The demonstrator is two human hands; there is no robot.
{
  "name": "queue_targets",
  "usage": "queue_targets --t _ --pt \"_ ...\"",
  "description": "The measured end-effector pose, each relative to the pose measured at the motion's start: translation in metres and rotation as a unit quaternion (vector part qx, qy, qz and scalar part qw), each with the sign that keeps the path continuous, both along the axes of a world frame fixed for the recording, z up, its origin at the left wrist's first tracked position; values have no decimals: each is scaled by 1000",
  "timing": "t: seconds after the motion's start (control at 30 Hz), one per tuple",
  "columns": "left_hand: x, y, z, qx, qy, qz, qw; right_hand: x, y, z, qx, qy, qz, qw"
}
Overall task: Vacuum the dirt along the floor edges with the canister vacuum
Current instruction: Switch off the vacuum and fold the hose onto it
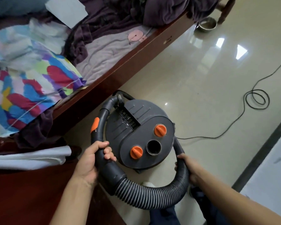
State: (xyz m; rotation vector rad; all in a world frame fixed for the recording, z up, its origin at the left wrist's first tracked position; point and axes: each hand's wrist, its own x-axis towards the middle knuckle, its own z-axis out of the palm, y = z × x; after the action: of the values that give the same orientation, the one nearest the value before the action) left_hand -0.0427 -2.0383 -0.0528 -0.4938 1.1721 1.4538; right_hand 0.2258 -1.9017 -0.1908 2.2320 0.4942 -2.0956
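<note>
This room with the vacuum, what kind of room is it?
Most likely a bedroom at home: a wooden bed beside the vacuum, a colourful pillow and a purple blanket on it, and a shiny tiled floor.

Supports: glossy cream floor (201, 75) and wooden bed frame (120, 73).
On floor: dark canister vacuum (141, 127) just beside bed frame; black cord (256, 99) trailing off in loose loops; metal bowl (207, 24) near a wooden leg (225, 10). On bed: lilac sheet (107, 51), crumpled purple blanket (112, 18), multicoloured cloth (31, 88).
</note>
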Motion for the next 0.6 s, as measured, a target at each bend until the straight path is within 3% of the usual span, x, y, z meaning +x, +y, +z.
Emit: queue_targets --t 0.13,0.23,0.5,0.6 --pt "-16 17 6 9 57 -11 998 11 20 18 209 -73 -75 972" --pt "-23 21 14 -5 116 -70 991 11 4 39 283 -64 -92 953" --pt "-16 3 26 -46 234 -41 970 -50 -103 21 191 -123 -104 968" --pt "-14 -14 24 -87 265 -78 957 -90 -138 22 112 -133 -41 984"
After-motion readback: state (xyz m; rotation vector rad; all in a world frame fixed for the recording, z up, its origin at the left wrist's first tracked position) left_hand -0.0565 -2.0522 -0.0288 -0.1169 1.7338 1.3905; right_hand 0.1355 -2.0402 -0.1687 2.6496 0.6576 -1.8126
